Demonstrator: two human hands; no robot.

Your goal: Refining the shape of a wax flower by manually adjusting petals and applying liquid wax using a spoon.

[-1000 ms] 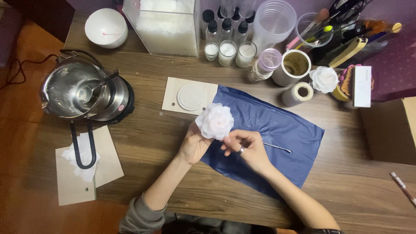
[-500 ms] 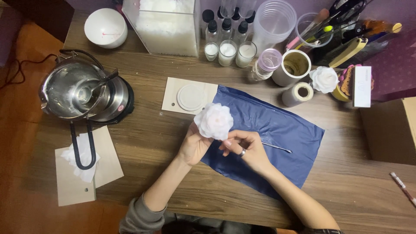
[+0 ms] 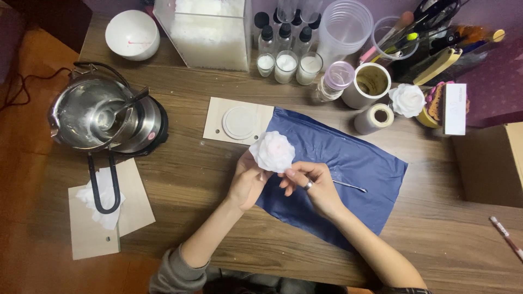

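A white wax flower (image 3: 272,151), shaped like a rose, is held up over the left edge of a blue cloth (image 3: 354,158) on the wooden table. My left hand (image 3: 246,182) grips it from below and the left. My right hand (image 3: 310,182), with a ring on one finger, touches the flower's lower right petals with its fingertips and holds a thin metal tool (image 3: 350,187) that sticks out to the right over the cloth.
A metal pot (image 3: 101,114) on a small burner stands at the left, with a paper tissue (image 3: 101,204) on wooden boards below. A round white disc (image 3: 239,122) lies on a board. Bottles, cups, a tape roll (image 3: 375,118) and a second white flower (image 3: 407,99) line the back.
Both hands and the flower stay in nearly the same place. My right fingers have shifted slightly along the flower's lower edge.
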